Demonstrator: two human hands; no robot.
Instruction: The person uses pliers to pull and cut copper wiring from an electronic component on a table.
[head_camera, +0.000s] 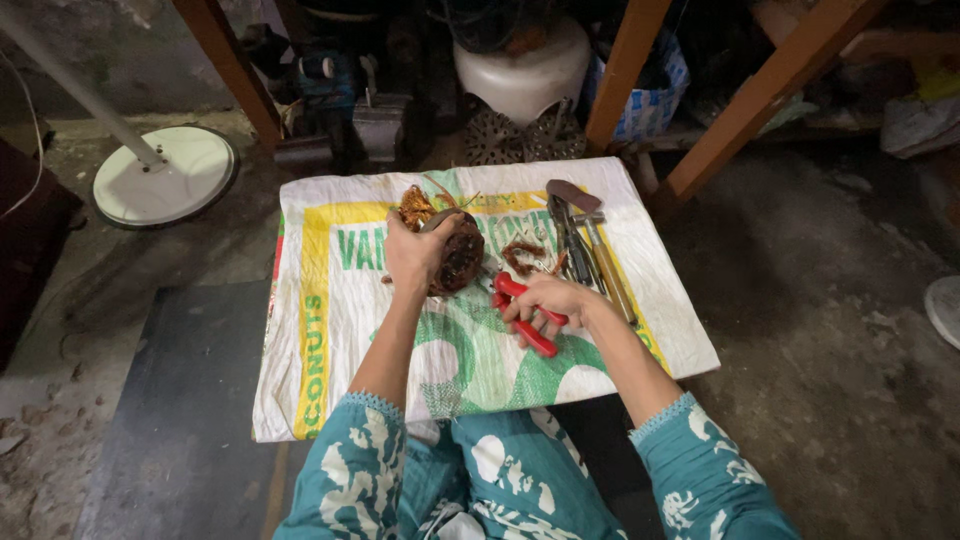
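Red-handled pliers (524, 312) gripped in right hand (548, 300), jaws hidden; left hand (412, 252) clasps motor stator (458, 250), partly covering it.

A sack (330, 330) lies flat on the floor (830, 330) before a seated person, whose knees reach its near edge. Near the sack's middle, the left hand (412, 252) grips a motor core (455, 250), tilted on the sack. Just right of it, the right hand (548, 300) holds pliers (525, 318), handles toward the person. A wire tangle (522, 256) lies between core and a row of tools (585, 245) at the sack's right. More wire (414, 208) sits behind the left hand. A round base (165, 176) stands on the floor far left. 2 slanted beams (625, 70) rise behind the sack, a tub (522, 72) between them.
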